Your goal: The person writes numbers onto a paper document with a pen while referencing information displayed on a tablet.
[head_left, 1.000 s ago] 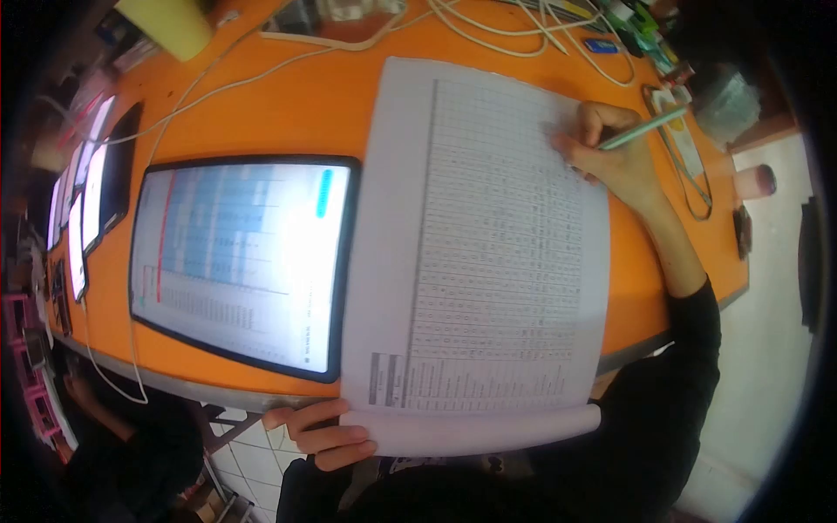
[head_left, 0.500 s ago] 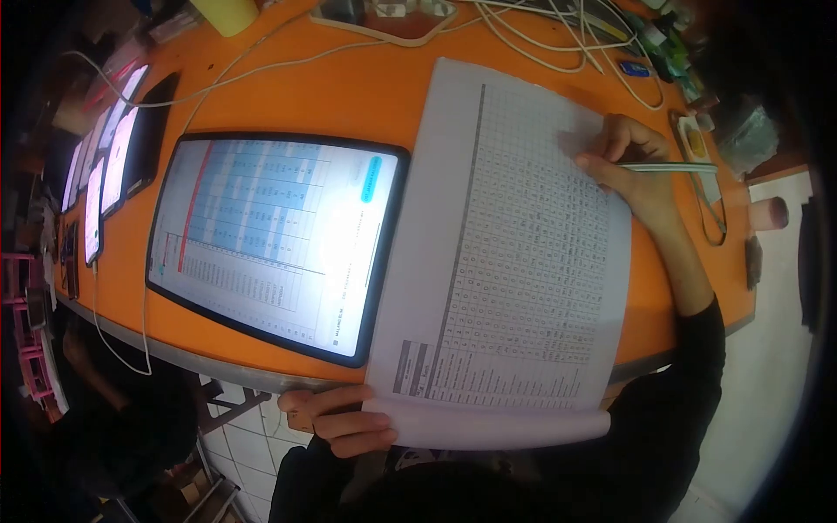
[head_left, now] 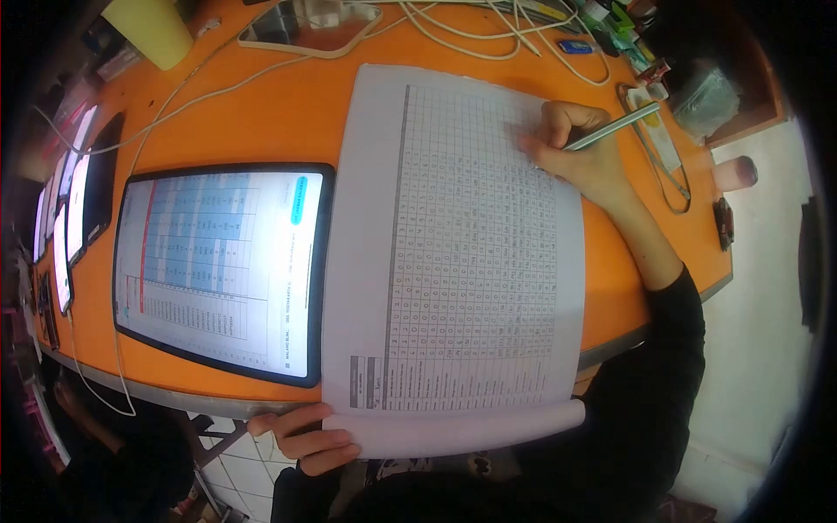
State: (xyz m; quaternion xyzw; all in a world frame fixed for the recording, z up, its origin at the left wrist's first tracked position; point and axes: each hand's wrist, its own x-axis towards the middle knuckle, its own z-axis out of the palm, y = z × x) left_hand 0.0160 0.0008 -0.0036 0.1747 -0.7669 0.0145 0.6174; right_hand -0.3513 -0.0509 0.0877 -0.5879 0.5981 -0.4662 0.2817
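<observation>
A large printed sheet (head_left: 488, 261), ruled as a table with handwritten figures, lies on the orange table, its near end curling over the edge. My right hand (head_left: 582, 157) rests at the sheet's far right part, fingers closed around a silver-grey pen (head_left: 615, 125) that slants up to the right. The pen's tip is hidden by the fingers. At the near left corner my left hand (head_left: 305, 438) grips the curled edge of the sheet, fingers on top. Left of the sheet, close beside it, lies a lit tablet (head_left: 218, 270) displaying a spreadsheet.
Several lit phones (head_left: 78, 192) lie at the table's left. A yellow cup (head_left: 150, 33), a glossy tray (head_left: 309, 28) and white cables (head_left: 462, 35) are at the back. A clear plastic bag (head_left: 706, 100) sits at the right. Another person's arm (head_left: 87, 418) shows lower left.
The pen has swung from nearly level to slanting upward in my right hand. My view has shifted, so the table's things appear farther left. My left hand still holds the sheet's edge.
</observation>
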